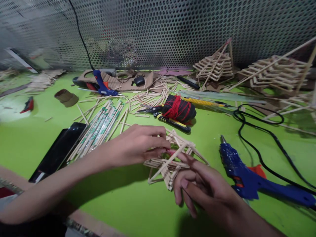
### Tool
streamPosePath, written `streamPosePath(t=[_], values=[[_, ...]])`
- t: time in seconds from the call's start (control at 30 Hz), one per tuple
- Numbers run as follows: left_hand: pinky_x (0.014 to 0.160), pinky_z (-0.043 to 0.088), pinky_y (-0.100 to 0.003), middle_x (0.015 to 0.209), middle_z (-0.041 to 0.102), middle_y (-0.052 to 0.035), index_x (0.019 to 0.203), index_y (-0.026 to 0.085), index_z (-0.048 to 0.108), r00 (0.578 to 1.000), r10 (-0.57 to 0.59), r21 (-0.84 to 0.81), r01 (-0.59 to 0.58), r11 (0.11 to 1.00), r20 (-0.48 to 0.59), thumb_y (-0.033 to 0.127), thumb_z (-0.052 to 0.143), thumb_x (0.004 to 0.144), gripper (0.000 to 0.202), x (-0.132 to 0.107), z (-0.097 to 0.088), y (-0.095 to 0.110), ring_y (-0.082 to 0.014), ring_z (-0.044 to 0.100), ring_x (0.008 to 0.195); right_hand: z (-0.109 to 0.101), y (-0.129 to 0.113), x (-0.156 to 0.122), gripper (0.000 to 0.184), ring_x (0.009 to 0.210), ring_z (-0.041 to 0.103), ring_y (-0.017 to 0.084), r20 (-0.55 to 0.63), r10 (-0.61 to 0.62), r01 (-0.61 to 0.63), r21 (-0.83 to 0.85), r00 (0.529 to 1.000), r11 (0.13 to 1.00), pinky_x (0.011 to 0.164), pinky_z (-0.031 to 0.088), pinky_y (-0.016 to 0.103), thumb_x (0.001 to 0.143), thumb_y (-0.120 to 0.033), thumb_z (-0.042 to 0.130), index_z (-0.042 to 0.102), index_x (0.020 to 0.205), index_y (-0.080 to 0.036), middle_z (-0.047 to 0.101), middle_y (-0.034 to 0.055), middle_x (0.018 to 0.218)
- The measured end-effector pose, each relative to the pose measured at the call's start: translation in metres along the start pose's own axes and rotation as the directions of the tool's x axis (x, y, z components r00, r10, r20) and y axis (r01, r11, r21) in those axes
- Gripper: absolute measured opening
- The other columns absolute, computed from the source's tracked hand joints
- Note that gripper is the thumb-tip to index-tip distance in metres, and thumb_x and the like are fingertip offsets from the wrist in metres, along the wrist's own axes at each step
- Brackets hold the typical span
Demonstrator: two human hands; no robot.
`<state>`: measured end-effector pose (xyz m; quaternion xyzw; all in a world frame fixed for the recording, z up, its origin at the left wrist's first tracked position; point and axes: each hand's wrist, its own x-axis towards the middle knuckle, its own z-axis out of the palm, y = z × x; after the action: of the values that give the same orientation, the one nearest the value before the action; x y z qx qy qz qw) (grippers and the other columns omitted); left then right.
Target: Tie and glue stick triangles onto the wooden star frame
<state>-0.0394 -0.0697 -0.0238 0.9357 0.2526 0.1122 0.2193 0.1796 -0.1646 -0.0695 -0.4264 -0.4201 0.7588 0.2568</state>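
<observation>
A small frame of crossed wooden sticks (170, 164) stands on the green table in front of me. My left hand (143, 143) reaches over it from the left, its fingertips pinched together at the upper sticks. A speck of red thread (171, 151) shows at those fingertips. My right hand (202, 181) is at the frame's right side, the index finger stretched out over the sticks and touching near the red thread. The other right fingers are spread and loosely bent beside the frame's lower edge, the thumb apart from the index finger.
Scissors (150, 109) and a red-wound dark bundle (179, 108) lie behind the frame. A blue glue gun (242, 174) with a black cord lies right. Packed sticks (98, 126) and a black phone-like slab (59, 148) are left. Stick pyramids (214, 67) stand at the back.
</observation>
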Motion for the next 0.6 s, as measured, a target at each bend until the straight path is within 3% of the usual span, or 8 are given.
streamPosePath(t=[0.23, 0.3, 0.4, 0.53, 0.6], values=[[0.067, 0.046, -0.021, 0.094, 0.066, -0.0063, 0.091, 0.011, 0.069, 0.998, -0.007, -0.04, 0.005, 0.999, -0.065, 0.012, 0.061, 0.091, 0.008, -0.001, -0.001, 0.001, -0.0128, 0.062, 0.08, -0.002, 0.0, -0.004, 0.063, 0.056, 0.05, 0.009, -0.009, 0.013, -0.014, -0.039, 1.0, 0.999, 0.056, 0.043, 0.024, 0.1, -0.029, 0.048, 0.019, 0.156, -0.018, 0.064, 0.0017, 0.08], [0.069, 0.048, -0.021, 0.094, 0.066, -0.0071, 0.092, 0.011, 0.069, 0.995, 0.004, -0.063, -0.01, 0.998, -0.099, 0.01, 0.06, 0.091, 0.008, -0.001, -0.004, 0.002, -0.0125, 0.063, 0.081, -0.003, -0.006, -0.006, 0.058, 0.057, 0.05, 0.009, -0.011, 0.021, -0.021, -0.081, 1.0, 0.996, 0.056, 0.043, 0.024, 0.102, -0.031, 0.047, 0.025, 0.153, -0.017, 0.063, 0.0019, 0.08], [0.07, 0.049, -0.02, 0.095, 0.067, -0.0071, 0.095, 0.013, 0.069, 0.99, 0.019, -0.047, -0.026, 0.999, -0.142, 0.01, 0.058, 0.092, 0.012, -0.003, -0.009, 0.002, -0.0118, 0.063, 0.083, -0.006, -0.013, -0.01, 0.042, 0.059, 0.053, 0.012, -0.005, -0.018, 0.017, -0.18, 1.0, 0.984, 0.057, 0.045, 0.026, 0.102, -0.038, 0.047, 0.049, 0.138, -0.017, 0.063, 0.0044, 0.081], [0.072, 0.047, -0.021, 0.094, 0.067, -0.0067, 0.094, 0.015, 0.069, 0.982, 0.046, 0.013, -0.044, 0.999, -0.185, 0.012, 0.057, 0.094, 0.012, -0.004, -0.015, 0.004, -0.0119, 0.063, 0.084, -0.01, -0.017, -0.015, 0.028, 0.06, 0.057, 0.013, 0.051, -0.167, 0.174, -0.345, 0.985, 0.922, 0.059, 0.046, 0.026, 0.104, -0.036, 0.042, 0.062, 0.116, -0.02, 0.065, 0.0047, 0.08], [0.072, 0.047, -0.021, 0.093, 0.067, -0.0067, 0.092, 0.014, 0.068, 0.979, 0.057, 0.052, -0.048, 0.997, -0.197, 0.013, 0.057, 0.094, 0.011, -0.004, -0.017, 0.006, -0.0122, 0.062, 0.083, -0.011, -0.018, -0.019, 0.024, 0.057, 0.057, 0.012, 0.098, -0.294, 0.307, -0.432, 0.951, 0.848, 0.055, 0.045, 0.025, 0.104, -0.031, 0.041, 0.064, 0.106, -0.024, 0.064, 0.0017, 0.072]])
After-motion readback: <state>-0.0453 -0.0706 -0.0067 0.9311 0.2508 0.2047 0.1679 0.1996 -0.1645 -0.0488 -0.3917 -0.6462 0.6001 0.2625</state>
